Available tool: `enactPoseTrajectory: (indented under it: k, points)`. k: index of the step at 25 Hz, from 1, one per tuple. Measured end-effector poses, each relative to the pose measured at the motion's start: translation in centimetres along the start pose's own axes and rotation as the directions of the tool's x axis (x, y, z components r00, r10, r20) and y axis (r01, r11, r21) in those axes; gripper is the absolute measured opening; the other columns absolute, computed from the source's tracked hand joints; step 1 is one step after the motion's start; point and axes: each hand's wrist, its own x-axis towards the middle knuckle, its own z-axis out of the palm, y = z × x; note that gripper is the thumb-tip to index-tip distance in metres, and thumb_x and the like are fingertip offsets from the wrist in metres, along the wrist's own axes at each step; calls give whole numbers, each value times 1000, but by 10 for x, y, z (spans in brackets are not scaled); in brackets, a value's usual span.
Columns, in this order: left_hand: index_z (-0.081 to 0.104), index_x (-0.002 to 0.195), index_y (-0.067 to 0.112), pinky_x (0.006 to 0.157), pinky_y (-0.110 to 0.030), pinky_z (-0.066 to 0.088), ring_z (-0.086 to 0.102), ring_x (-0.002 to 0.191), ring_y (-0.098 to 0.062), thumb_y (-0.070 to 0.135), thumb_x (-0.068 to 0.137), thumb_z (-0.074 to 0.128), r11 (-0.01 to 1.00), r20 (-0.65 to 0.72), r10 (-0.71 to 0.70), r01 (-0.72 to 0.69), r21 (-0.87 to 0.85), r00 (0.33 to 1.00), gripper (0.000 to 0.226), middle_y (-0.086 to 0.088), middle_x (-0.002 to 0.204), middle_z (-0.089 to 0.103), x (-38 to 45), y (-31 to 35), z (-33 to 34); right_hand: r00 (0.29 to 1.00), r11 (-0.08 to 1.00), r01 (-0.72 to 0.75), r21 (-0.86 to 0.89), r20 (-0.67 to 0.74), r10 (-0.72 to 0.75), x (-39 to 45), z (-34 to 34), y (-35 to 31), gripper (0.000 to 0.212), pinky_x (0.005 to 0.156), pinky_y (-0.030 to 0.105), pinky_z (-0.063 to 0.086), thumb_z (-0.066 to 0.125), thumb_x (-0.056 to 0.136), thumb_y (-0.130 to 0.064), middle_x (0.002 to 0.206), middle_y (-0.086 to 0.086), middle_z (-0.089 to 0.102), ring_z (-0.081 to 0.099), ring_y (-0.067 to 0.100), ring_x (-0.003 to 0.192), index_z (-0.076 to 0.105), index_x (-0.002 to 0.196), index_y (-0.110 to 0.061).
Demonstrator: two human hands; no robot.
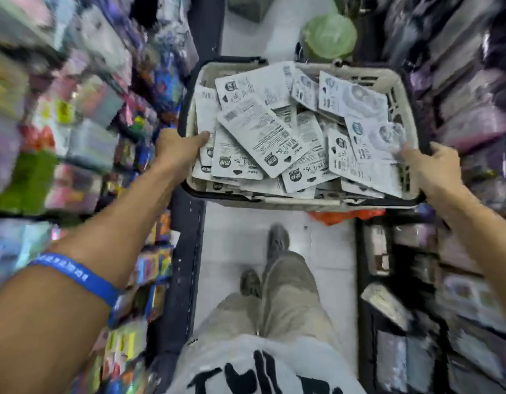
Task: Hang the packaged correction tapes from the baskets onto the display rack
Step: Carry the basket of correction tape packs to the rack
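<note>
— While both hands carry it, where's the stock?
— Correction tape packs (263,132) fill the basket (399,89) at twelve o'clock; left hand (178,149) and right hand (433,169) grip its rim. Keep it level, I'd say.

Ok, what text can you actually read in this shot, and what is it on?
"15m": on the backs of several correction tape packages in the basket.
Other print and barcodes on the packages: too small to read.
Blue wristband on the left arm: white lettering, blurred.
White shirt: large black letters, cut off, unreadable.
Shelf goods on both sides: blurred.
</note>
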Motion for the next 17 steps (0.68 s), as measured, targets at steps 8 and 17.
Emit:
enactPoseTrajectory:
  k: [8,17]
  points:
    - [72,99,11,71,-30,58,69,70,-13,20,84,80,1000,-7,0,-1,-19,1000,19,-4,91,75,323,251,123,999,998,-41,-47,10,42,375,115,-200,18,41,6,37,70,87,-19,92,5,65,51,-8,48,71,104,-15]
    - [68,108,4,86,-42,61,72,94,-25,29,84,80,997,-44,-69,70,25,997,36,-10,108,75,675,490,225,999,984,-49,-173,14,53,756,262,-426,29,58,24,48,70,87,-25,87,5,65,61,15,69,71,109,-7]
